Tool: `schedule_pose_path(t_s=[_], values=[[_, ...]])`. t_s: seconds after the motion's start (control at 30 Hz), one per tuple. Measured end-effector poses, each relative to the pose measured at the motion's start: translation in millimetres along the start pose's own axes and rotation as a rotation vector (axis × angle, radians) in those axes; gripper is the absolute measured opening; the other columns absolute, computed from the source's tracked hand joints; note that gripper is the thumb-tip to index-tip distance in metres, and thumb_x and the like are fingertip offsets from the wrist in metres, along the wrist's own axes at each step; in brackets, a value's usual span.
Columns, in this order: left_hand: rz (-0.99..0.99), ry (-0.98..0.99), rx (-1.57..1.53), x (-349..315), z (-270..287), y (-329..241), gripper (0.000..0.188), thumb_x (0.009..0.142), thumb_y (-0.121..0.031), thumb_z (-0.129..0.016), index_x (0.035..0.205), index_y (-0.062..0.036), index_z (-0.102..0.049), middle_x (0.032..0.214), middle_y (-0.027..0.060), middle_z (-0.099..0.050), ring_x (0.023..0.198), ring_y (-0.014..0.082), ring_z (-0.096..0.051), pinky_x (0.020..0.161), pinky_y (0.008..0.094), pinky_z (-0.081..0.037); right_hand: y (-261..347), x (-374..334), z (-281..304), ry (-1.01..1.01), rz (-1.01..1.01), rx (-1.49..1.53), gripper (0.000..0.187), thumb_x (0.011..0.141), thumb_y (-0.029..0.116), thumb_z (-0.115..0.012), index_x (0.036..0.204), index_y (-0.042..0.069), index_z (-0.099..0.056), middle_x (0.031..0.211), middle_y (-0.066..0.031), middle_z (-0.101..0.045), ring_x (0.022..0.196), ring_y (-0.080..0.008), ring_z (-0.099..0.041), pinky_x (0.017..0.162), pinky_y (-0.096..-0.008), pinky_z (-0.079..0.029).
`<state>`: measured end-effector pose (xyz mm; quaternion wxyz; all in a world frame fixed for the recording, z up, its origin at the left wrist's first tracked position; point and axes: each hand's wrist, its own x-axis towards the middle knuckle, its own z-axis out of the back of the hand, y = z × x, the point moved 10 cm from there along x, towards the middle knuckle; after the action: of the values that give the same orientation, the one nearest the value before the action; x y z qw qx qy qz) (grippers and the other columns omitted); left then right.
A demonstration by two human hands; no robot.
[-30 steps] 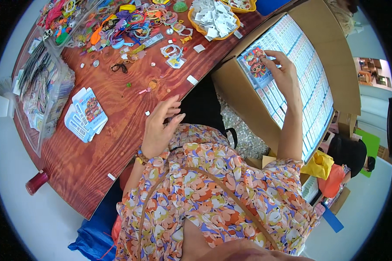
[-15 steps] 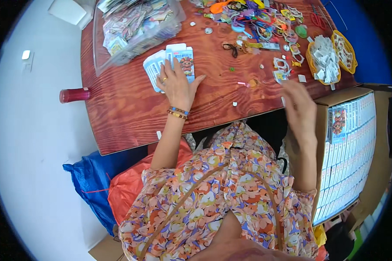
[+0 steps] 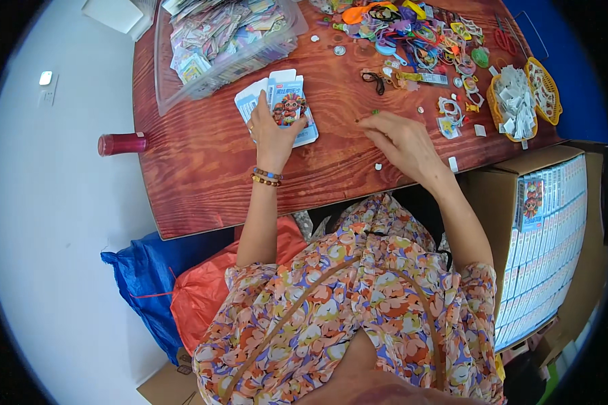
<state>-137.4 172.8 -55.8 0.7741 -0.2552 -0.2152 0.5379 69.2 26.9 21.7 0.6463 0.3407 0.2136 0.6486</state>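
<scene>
In the upper frame, left of centre, the left hand [image 3: 274, 143] lay on a stack of flat blue-and-white boxes [image 3: 291, 106], thumb spread from fingers. Near the middle, the right hand [image 3: 405, 143] hung over the table [image 3: 203, 175], thumb slightly apart from its bent fingers. A carton [image 3: 483, 196] of similar boxes [image 3: 544, 270] stood at right.

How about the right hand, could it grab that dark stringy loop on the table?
Probably yes. The right hand is close to the dark loop, with mostly bare table and a tiny green bit between them. Nothing seems to cover the loop.
</scene>
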Motion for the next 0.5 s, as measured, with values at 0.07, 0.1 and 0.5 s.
schedule_pose_path(t_s=[0.07,0.1,0.5], values=[[-0.005,-0.038,-0.117,-3,6,-4,0.106,0.068,-0.030,-0.088,0.150,0.0003,-0.028,0.142,0.0260,-0.039,0.130,0.0403,-0.039,0.111,0.0515,-0.028,-3,14,-7,0.024,-0.009,0.034,0.018,0.094,0.011,-0.062,0.108,0.002,-0.067,0.099,-0.0126,-0.069,0.091,-0.0281,-0.068,0.075,-0.0354,-0.054],[0.003,-0.030,-0.112,-5,7,-6,0.106,0.068,-0.030,-0.088,0.150,0.0003,-0.028,0.142,0.0260,-0.039,0.130,0.0403,-0.039,0.111,0.0515,-0.028,-7,25,-11,0.017,-0.045,0.149,0.019,0.094,0.013,-0.062,0.109,0.002,-0.068,0.099,-0.0110,-0.070,0.090,-0.0234,-0.068,0.075,-0.0331,-0.053],[-0.362,-0.097,0.143,-49,14,-95,0.106,0.069,-0.030,-0.087,0.152,-0.0019,-0.028,0.144,0.0212,-0.041,0.132,0.0372,-0.040,0.110,0.0483,-0.030,-35,70,-59,0.127,-0.259,0.608,0.026,0.096,0.020,-0.064,0.109,-0.002,-0.067,0.096,-0.0010,-0.065,0.084,-0.0033,-0.058,0.070,-0.0239,-0.047]])
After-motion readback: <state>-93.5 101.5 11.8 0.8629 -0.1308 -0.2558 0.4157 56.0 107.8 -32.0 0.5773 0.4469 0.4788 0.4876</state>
